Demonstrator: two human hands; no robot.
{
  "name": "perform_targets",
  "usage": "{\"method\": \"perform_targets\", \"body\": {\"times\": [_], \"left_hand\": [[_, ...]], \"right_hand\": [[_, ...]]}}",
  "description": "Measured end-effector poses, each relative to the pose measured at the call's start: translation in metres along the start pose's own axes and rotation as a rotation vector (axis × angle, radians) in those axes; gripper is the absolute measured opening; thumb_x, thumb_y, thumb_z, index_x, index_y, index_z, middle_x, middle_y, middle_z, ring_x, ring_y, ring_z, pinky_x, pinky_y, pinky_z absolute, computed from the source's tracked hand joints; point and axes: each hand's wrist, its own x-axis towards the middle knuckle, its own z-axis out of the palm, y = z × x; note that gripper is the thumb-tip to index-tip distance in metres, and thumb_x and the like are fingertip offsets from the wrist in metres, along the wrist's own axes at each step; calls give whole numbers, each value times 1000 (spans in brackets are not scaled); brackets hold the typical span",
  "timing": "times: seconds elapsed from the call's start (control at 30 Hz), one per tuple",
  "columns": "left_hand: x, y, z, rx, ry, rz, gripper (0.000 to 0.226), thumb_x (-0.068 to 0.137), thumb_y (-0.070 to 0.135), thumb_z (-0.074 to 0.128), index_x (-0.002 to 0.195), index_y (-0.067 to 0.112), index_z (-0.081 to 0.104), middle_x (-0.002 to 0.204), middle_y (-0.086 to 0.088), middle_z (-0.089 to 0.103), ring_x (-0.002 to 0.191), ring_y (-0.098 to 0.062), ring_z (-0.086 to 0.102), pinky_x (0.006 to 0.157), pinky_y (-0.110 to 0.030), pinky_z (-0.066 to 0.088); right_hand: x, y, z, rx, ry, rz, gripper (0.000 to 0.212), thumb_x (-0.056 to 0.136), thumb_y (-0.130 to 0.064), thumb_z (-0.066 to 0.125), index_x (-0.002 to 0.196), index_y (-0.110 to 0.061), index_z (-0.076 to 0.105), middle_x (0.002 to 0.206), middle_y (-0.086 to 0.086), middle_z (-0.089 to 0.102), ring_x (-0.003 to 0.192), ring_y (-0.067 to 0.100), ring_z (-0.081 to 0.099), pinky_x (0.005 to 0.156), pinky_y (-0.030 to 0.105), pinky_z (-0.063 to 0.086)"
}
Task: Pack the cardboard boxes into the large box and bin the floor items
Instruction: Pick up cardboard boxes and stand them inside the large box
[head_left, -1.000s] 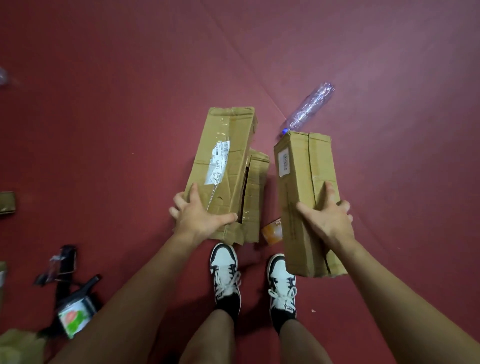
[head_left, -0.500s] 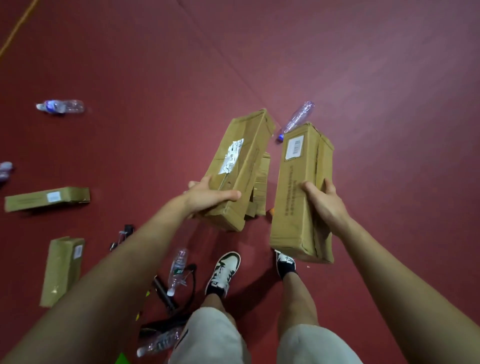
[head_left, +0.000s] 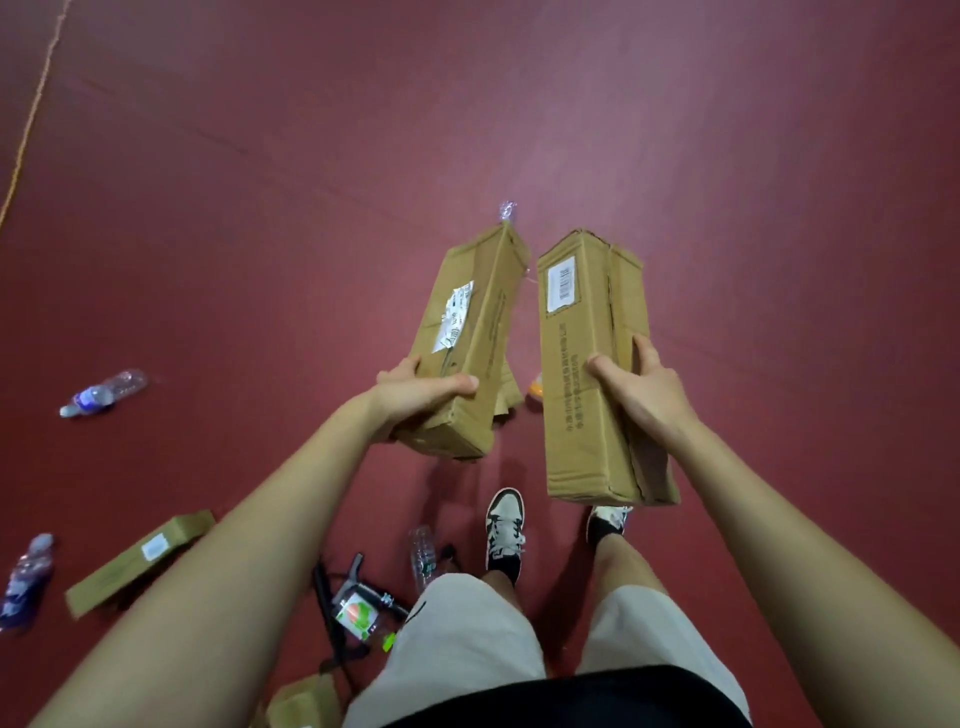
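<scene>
left hand (head_left: 413, 397): grips the near end of the left carton (head_left: 467, 332); thumb lies across the top face, fingertips wrap the far side.
right hand (head_left: 649, 400): clamps the right carton (head_left: 587, 415) about mid-length; thumb on the printed side, fingers over the top.
why: one long carton per hand, each gripped across its narrow width. Looks like a two-at-once carry, both off the floor.
large box: not in view.
shipping label (head_left: 457, 317): white, just beyond the left fingertips; text blurred.
barcode sticker (head_left: 562, 280): well beyond the right thumb, at the far end; unreadable.
printed line (head_left: 569, 384): runs under the right thumb; illegible.
left on floor: flat carton (head_left: 140, 558), water bottle (head_left: 101, 397), orange item (head_left: 535, 387) between the cartons.
</scene>
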Motion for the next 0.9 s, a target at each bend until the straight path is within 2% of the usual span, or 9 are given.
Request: {"method": "perform_targets", "body": {"times": [0.07, 0.13, 0.3, 0.37, 0.47, 0.53, 0.6, 0.77, 0.9], "left_hand": [[-9, 16, 13, 103, -17, 50, 103, 35, 67, 72, 130, 42, 43, 133, -6, 43, 113, -27, 53, 82, -32, 52], [-19, 33, 30, 198, -54, 98, 97, 40, 66, 71, 130, 43, 43, 132, -7, 43, 113, -27, 52, 77, -28, 48], [-41, 71, 90, 324, -151, 203, 59, 65, 50, 78, 115, 34, 51, 103, 6, 57, 91, -12, 58, 64, -18, 43], [-46, 80, 119, 423, -202, 227, 77, 49, 62, 79, 117, 36, 53, 112, 0, 63, 96, -17, 63, 69, -20, 48], [-35, 83, 167, 564, -211, 250, 95, 31, 79, 76, 117, 47, 49, 123, -6, 57, 107, -28, 61, 91, -41, 52], [-58, 90, 202, 639, -249, 279, 93, 37, 77, 74, 121, 47, 47, 129, -7, 50, 116, -29, 54, 98, -48, 46], [-80, 92, 236, 717, -254, 326, 93, 40, 73, 69, 125, 44, 46, 133, -8, 44, 122, -29, 48, 100, -47, 43], [-114, 88, 332, 854, -299, 417, 103, 32, 78, 67, 126, 40, 48, 127, -6, 50, 113, -23, 52, 90, -33, 51], [-157, 79, 412, 952, -352, 458, 103, 42, 71, 68, 135, 36, 38, 129, -9, 42, 110, -27, 52, 74, -30, 47]], "right_hand": [[-14, 19, -15, 41, 58, 25, 100, 57, -80, 47, 146, -42, 19, 135, 16, 47, 118, 36, 51, 104, 46, 40], [-26, 39, -30, 60, 112, 54, 91, 69, -75, 51, 147, -39, 19, 136, 18, 46, 122, 36, 49, 104, 41, 38], [-56, 97, -67, 174, 195, 189, 101, 62, -78, 47, 149, -36, 18, 141, 17, 43, 127, 37, 44, 106, 43, 34], [-68, 125, -81, 232, 237, 231, 95, 70, -75, 51, 149, -34, 17, 142, 18, 42, 128, 37, 43, 106, 43, 34], [-90, 172, -104, 307, 313, 280, 88, 78, -69, 53, 150, -33, 17, 142, 18, 42, 128, 36, 44, 107, 43, 34], [-105, 203, -117, 352, 352, 313, 88, 78, -69, 53, 150, -33, 17, 143, 18, 41, 129, 36, 43, 107, 44, 34], [-124, 236, -129, 399, 383, 357, 88, 78, -69, 53, 150, -32, 16, 144, 18, 40, 129, 36, 43, 107, 45, 34], [-177, 323, -156, 498, 459, 451, 90, 78, -70, 52, 150, -32, 14, 147, 17, 36, 131, 37, 41, 107, 45, 33], [-220, 396, -173, 569, 515, 519, 90, 78, -70, 52, 150, -32, 15, 147, 18, 36, 131, 37, 41, 107, 45, 33]]}}
